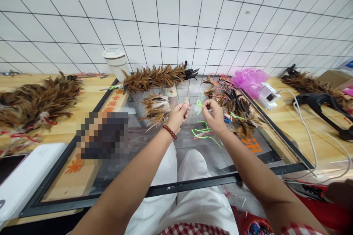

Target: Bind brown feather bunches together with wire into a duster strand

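Fingers of the left hand (178, 115) are pinching a feather bundle (157, 108); the right hand (213, 115) is gripping green string (199, 105).

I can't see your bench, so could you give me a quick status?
Left hand pinching feather bundle. Right hand pinching green string. Loose feathers beside right hand.

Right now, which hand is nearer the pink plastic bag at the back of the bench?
The right hand. The pink plastic bag lies beyond it and to its right. The left hand, pinching a small feather bundle, is farther off on the other side.
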`<state>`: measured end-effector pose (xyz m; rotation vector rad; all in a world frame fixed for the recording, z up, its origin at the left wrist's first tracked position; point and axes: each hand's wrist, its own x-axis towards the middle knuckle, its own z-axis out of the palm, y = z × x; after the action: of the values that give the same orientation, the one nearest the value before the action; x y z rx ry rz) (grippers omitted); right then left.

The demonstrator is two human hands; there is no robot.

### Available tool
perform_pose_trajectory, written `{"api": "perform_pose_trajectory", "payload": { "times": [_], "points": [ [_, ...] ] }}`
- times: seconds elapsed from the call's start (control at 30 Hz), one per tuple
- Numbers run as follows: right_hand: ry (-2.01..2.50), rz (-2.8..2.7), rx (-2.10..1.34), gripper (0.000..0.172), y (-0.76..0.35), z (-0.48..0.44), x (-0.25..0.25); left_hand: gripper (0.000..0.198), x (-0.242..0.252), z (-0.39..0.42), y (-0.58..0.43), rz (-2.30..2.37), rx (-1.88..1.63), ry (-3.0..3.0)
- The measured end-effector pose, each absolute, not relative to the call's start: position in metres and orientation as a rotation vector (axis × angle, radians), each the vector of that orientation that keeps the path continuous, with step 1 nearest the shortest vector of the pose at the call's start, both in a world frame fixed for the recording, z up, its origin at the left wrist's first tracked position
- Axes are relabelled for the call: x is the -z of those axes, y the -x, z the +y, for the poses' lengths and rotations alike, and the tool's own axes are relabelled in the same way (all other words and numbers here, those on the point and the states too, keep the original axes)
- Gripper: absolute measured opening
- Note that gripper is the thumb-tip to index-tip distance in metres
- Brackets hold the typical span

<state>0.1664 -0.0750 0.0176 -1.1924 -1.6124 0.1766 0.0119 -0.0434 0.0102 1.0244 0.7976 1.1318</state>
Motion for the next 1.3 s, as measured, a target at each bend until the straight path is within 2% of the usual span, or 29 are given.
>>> {"api": "perform_pose_trajectory", "payload": {
  "times": [0.17, 0.4, 0.6, 0.67, 1.0, 1.1, 1.23, 1.3],
  "points": [
    [1.18, -1.735, -0.176, 0.006, -0.157, -0.076, -0.012, 0.031, -0.014, -0.047, -0.011, 0.6, -1.061, -0.888],
    [1.247, -1.72, -0.158, 0.003, -0.158, -0.08, -0.016, 0.023, -0.009, -0.044, -0.013, 0.699, -1.067, -0.893],
    [1.216, -1.369, -0.681, 0.019, -0.155, -0.069, -0.005, 0.019, -0.009, -0.044, -0.012, 0.717, -1.082, -0.89],
    [1.231, -1.325, -0.732, 0.02, -0.157, -0.065, 0.001, 0.019, -0.009, -0.044, -0.011, 0.729, -1.096, -0.883],
    [1.584, -1.753, -0.114, 0.018, -0.165, -0.055, 0.011, 0.021, -0.01, -0.042, -0.015, 0.842, -1.197, -0.839],
    [1.509, -1.773, -0.157, 0.009, -0.162, -0.051, 0.014, 0.02, -0.008, -0.042, -0.015, 0.855, -1.193, -0.848],
    [1.38, -1.546, -0.466, 0.018, -0.158, -0.054, 0.012, 0.017, -0.006, -0.042, -0.016, 0.861, -1.143, -0.892],
    [1.328, -1.511, -0.483, 0.019, -0.157, -0.059, 0.008, 0.017, -0.006, -0.042, -0.016, 0.848, -1.117, -0.917]
  ]
}}
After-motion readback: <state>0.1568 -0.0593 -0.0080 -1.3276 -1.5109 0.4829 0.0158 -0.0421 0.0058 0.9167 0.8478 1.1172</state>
